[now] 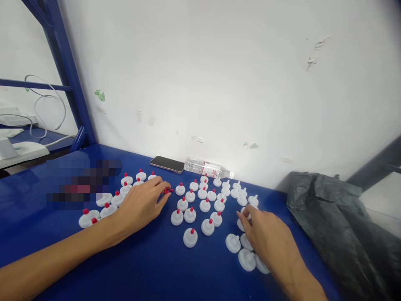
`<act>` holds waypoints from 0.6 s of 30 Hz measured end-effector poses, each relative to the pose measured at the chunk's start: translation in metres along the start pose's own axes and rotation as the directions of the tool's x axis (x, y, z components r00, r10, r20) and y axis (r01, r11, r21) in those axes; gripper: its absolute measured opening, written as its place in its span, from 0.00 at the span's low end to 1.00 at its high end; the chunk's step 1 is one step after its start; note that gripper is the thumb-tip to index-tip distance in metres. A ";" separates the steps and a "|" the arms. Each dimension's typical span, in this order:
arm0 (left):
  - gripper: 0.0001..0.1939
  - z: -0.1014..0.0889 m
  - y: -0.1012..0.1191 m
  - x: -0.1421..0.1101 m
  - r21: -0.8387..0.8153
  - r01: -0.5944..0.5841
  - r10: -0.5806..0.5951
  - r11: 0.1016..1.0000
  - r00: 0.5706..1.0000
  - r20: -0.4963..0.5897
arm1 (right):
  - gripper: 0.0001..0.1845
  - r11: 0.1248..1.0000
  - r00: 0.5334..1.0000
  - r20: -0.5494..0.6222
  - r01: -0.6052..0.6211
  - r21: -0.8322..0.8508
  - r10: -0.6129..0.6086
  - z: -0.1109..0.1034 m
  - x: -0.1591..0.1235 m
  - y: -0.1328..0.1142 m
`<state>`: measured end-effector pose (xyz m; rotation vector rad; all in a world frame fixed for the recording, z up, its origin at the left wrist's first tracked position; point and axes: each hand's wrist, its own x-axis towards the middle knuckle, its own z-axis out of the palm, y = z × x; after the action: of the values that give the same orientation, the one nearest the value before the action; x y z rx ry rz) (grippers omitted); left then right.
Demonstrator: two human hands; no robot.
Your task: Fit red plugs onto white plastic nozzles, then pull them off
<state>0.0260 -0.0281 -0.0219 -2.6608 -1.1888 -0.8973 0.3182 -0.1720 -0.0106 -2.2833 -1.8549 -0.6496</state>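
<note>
My left hand (142, 200) is closed, with a few small red caps (168, 190) at its fingertips. It is above the table between two groups of round white nozzle lids. My right hand (269, 234) is closed at the right, its thumb and fingers pinching a white nozzle lid (240, 225) that they partly hide. Around it lie several bare white lids (247, 260) with no red on their nozzles. In the middle, several white lids (190, 238) stand nozzle-up with red caps on. Further capped lids (89, 218) sit left of and partly behind my left arm.
A phone (167, 164) and a clear plastic bottle (208, 168) lie along the wall at the back of the blue table (150, 267). A dark plastic bag (338, 225) covers the right side. Blue frame posts (67, 75) rise at the left, and a blurred patch hides something there.
</note>
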 end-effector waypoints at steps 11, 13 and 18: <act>0.10 0.010 -0.007 -0.001 0.063 0.030 -0.045 0.998 0.970 0.239 | 0.05 0.995 0.998 0.057 0.036 0.096 -0.041 0.004 0.001 -0.005; 0.10 0.009 -0.006 -0.001 0.050 0.034 -0.045 0.998 0.970 0.239 | 0.04 0.992 0.999 -0.003 0.054 0.111 -0.054 0.004 0.001 -0.005; 0.07 0.006 -0.002 -0.002 0.002 0.011 -0.012 1.000 0.980 0.201 | 0.09 0.979 0.987 -0.133 0.113 0.170 -0.091 -0.007 0.002 -0.012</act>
<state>0.0264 -0.0266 -0.0281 -2.8009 -1.2442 -0.6400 0.3050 -0.1696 -0.0051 -2.0023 -1.8990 -0.5992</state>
